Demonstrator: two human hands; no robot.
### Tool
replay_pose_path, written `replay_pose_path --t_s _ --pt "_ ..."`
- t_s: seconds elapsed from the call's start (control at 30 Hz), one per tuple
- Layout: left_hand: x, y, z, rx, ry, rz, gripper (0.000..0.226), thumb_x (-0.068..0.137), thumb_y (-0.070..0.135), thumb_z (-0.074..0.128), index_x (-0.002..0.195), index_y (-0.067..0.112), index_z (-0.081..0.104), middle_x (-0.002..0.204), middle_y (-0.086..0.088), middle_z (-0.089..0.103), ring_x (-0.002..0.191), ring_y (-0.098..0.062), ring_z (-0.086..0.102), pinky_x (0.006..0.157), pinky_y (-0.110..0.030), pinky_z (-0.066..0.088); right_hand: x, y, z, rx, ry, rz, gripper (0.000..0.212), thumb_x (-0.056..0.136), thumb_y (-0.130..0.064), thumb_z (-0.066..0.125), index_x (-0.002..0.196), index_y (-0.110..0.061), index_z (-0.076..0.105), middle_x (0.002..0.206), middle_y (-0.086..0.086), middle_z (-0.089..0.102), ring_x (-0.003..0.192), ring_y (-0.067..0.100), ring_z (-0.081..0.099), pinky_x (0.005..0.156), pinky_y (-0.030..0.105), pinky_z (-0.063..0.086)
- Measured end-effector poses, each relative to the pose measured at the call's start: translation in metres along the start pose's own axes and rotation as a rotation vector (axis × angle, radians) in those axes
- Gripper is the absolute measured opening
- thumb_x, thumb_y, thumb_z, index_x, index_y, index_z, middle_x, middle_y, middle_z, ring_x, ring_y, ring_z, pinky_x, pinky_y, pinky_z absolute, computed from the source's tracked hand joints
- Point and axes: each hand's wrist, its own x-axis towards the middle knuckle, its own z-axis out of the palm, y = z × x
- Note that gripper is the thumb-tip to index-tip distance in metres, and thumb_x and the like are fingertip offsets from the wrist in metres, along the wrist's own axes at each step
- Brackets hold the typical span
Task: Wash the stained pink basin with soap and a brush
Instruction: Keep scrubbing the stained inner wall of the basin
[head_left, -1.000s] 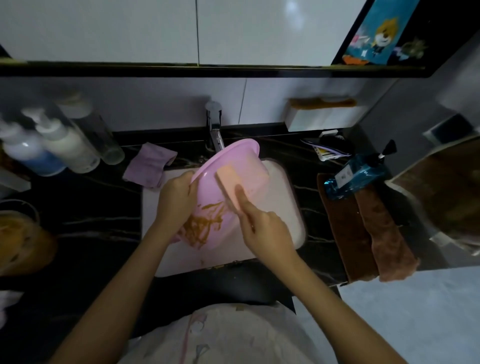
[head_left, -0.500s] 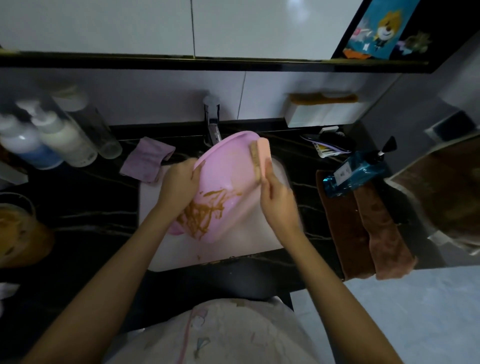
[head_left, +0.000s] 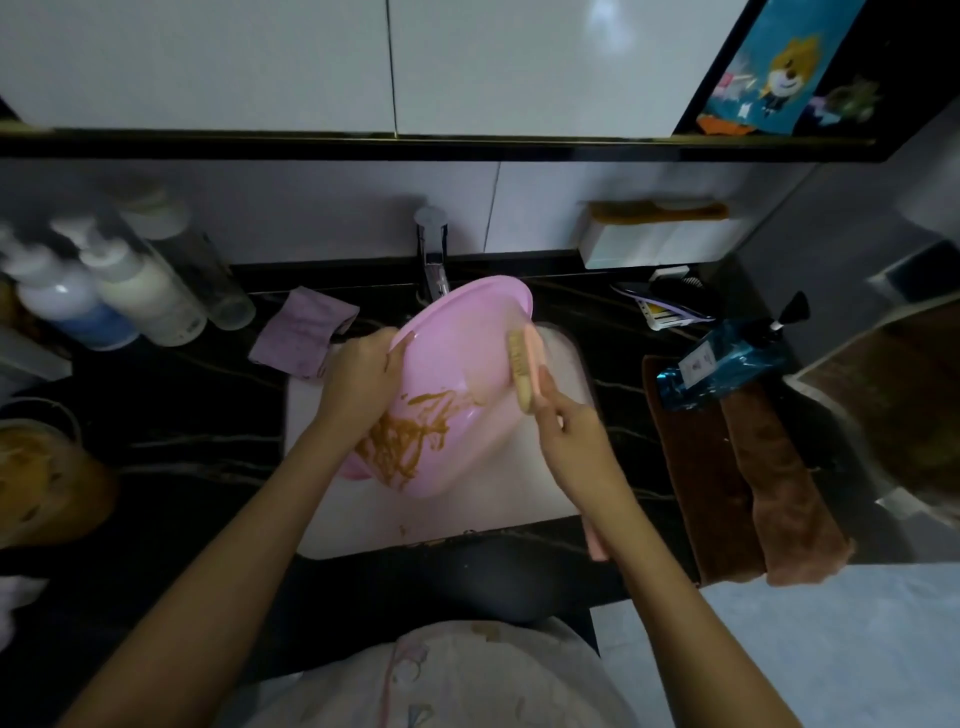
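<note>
Left hand (head_left: 358, 384): fingers curled over the left rim of the round pink plastic basin (head_left: 457, 358), gripping it. Right hand (head_left: 569, 436): fingers closed around the near end of the pink-backed scrubbing brush with tan bristles (head_left: 523, 371). The bristles face left and lie against the basin's right side. The basin is held tilted above the white rectangular sink (head_left: 563, 483), with its far rim just beside the chrome faucet (head_left: 434, 260). Brown streaky stains (head_left: 410, 441) cover the near part of its inside. The black veined countertop (head_left: 182, 426) carries a crumpled lilac cloth (head_left: 304, 332) at the sink's far left corner and blurred pump bottles (head_left: 130, 291) further left. To the right of the sink a blue refill pouch (head_left: 722, 364) lies on folded brown towels (head_left: 727, 483).
</note>
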Motion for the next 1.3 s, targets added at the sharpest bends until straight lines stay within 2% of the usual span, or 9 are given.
replay_pose_path --t_s 0.1,0.23,0.3,0.47,0.63,0.8,1.0,1.17,1.3 --pt "0.002 0.011 0.006 0.032 -0.005 0.029 0.049 0.090 0.035 0.034 0.084 -0.004 0.062 0.077 -0.024 0.064 0.072 -0.035 0.060 0.061 -0.038 0.043 0.015 -0.007 -0.010 -0.198 -0.009 -0.051 0.043 0.101 -0.034 0.031 0.144 -0.034 0.031 0.074 0.003 0.056 0.066 0.019 0.054 0.061 0.036 0.045" --pt "0.004 0.014 0.008 0.068 -0.019 0.037 0.047 0.089 0.033 0.033 0.085 -0.004 0.062 0.077 -0.024 0.064 0.072 -0.036 0.060 0.060 -0.036 0.040 0.066 -0.007 -0.017 -0.336 0.042 0.280 0.041 0.101 -0.033 0.028 0.138 -0.018 0.036 0.102 0.012 0.059 0.088 0.024 0.059 0.074 0.040 0.052" --pt "0.005 0.007 0.004 0.034 -0.008 0.011 0.048 0.090 0.035 0.034 0.082 -0.004 0.061 0.075 -0.024 0.063 0.071 -0.036 0.060 0.061 -0.039 0.044 0.049 -0.010 -0.009 -0.257 0.061 0.270 0.043 0.102 -0.032 0.027 0.143 -0.021 0.032 0.088 0.005 0.057 0.076 0.019 0.057 0.063 0.036 0.048" --pt "0.008 0.010 0.008 0.057 -0.035 0.017 0.051 0.089 0.036 0.032 0.085 -0.005 0.060 0.079 -0.026 0.064 0.074 -0.038 0.060 0.063 -0.043 0.046 -0.005 -0.024 0.036 -0.323 0.056 -0.159 0.055 0.096 -0.038 0.022 0.150 -0.036 0.007 0.069 0.013 0.060 0.061 0.031 0.056 0.055 0.035 0.039" --pt "0.009 0.008 0.004 0.040 -0.024 -0.002 0.049 0.090 0.036 0.033 0.084 -0.004 0.060 0.079 -0.025 0.064 0.074 -0.036 0.060 0.063 -0.043 0.046 0.033 -0.014 0.025 -0.086 0.282 0.130 0.048 0.101 -0.032 0.026 0.149 -0.027 0.024 0.067 0.009 0.057 0.060 0.028 0.057 0.055 0.041 0.046" --pt "0.008 0.018 0.008 0.074 -0.059 0.000 0.051 0.088 0.038 0.030 0.086 -0.003 0.061 0.081 -0.023 0.064 0.076 -0.036 0.060 0.062 -0.038 0.042 -0.017 -0.033 0.035 -0.491 0.002 -0.098 0.060 0.100 -0.031 0.030 0.150 -0.033 -0.004 0.079 0.012 0.061 0.072 0.032 0.060 0.062 0.035 0.039" --pt "0.009 0.010 0.001 0.024 -0.048 -0.033 0.051 0.088 0.040 0.032 0.082 -0.002 0.061 0.076 -0.022 0.064 0.072 -0.035 0.060 0.062 -0.040 0.045 0.012 -0.022 -0.005 -0.543 0.081 0.198 0.054 0.102 -0.025 0.027 0.151 -0.023 0.007 0.089 0.011 0.063 0.075 0.025 0.063 0.069 0.040 0.054" --pt "0.014 0.028 0.009 0.083 -0.097 -0.021 0.048 0.088 0.037 0.031 0.082 -0.001 0.059 0.082 -0.024 0.064 0.078 -0.037 0.059 0.062 -0.038 0.039 -0.018 -0.043 0.038 -0.533 -0.032 -0.158 0.060 0.101 -0.031 0.029 0.150 -0.031 -0.007 0.081 0.009 0.060 0.074 0.030 0.061 0.060 0.031 0.036" --pt "0.009 0.017 0.001 0.025 -0.092 -0.071 0.050 0.090 0.041 0.034 0.079 -0.001 0.059 0.076 -0.021 0.064 0.072 -0.034 0.060 0.062 -0.041 0.047 0.018 -0.029 0.011 -0.432 0.093 0.106 0.057 0.100 -0.025 0.028 0.152 -0.027 0.003 0.085 0.013 0.063 0.074 0.031 0.062 0.065 0.041 0.050"
